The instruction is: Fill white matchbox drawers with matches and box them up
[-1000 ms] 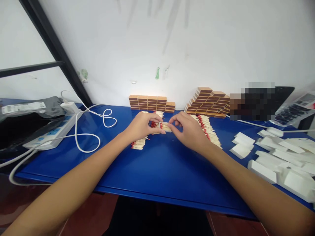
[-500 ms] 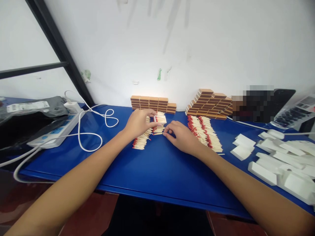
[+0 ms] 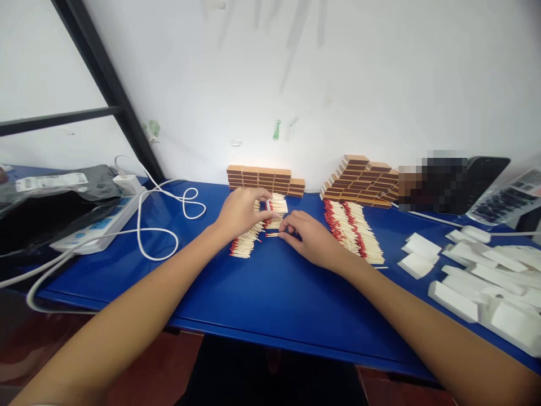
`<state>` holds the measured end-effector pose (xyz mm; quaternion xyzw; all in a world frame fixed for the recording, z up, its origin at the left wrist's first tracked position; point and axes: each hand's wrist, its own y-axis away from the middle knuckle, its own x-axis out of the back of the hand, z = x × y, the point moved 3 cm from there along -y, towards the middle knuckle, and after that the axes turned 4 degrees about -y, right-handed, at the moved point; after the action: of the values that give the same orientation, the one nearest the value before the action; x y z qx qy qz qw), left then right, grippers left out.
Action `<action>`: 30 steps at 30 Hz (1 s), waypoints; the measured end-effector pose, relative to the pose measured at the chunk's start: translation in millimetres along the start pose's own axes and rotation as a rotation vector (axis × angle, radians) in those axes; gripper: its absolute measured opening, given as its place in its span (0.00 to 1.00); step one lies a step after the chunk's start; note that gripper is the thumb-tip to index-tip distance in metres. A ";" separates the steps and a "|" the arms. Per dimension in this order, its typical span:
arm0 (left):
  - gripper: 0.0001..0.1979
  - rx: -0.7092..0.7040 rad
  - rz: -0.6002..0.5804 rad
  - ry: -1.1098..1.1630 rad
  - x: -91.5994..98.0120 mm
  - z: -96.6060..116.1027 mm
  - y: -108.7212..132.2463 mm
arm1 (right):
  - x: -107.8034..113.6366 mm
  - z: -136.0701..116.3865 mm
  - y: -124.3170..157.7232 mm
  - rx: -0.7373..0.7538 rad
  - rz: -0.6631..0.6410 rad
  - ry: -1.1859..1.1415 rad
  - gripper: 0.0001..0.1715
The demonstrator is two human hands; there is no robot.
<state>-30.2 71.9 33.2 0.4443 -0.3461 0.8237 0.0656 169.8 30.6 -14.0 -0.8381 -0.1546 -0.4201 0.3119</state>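
My left hand (image 3: 242, 212) grips a small white matchbox tray (image 3: 278, 206) by its left end, thumb in front and fingers behind. Red-tipped matches lie inside the tray. Just to its right, my right hand (image 3: 307, 235) pinches matchsticks (image 3: 271, 234) between thumb and fingertips, their red heads pointing left. Below and behind my left hand runs a row of loose matches (image 3: 242, 246) on the blue table, partly hidden by the hand. Two more rows of matches (image 3: 353, 228) lie beyond my right wrist.
Stacked matchboxes (image 3: 260, 178) stand against the wall, with a taller stack (image 3: 357, 180) to the right. White empty trays (image 3: 486, 276) pile up at the right. A power strip (image 3: 99, 225) and white cable (image 3: 158, 230) lie at the left of the blue table (image 3: 270, 299).
My right hand has drawn the pinched matchsticks slightly down, away from the matches under the tray. My left hand keeps its grip on the tray. The whole view has shifted slightly.
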 end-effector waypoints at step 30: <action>0.20 -0.040 -0.142 0.248 -14.7 12.5 6.6 | 30.1 9.6 1.6 -0.041 0.196 0.090 0.05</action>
<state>-15.6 62.0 23.0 0.3612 -0.3193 0.8584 0.1750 194.5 35.6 5.1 -0.8356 -0.0489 -0.4279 0.3410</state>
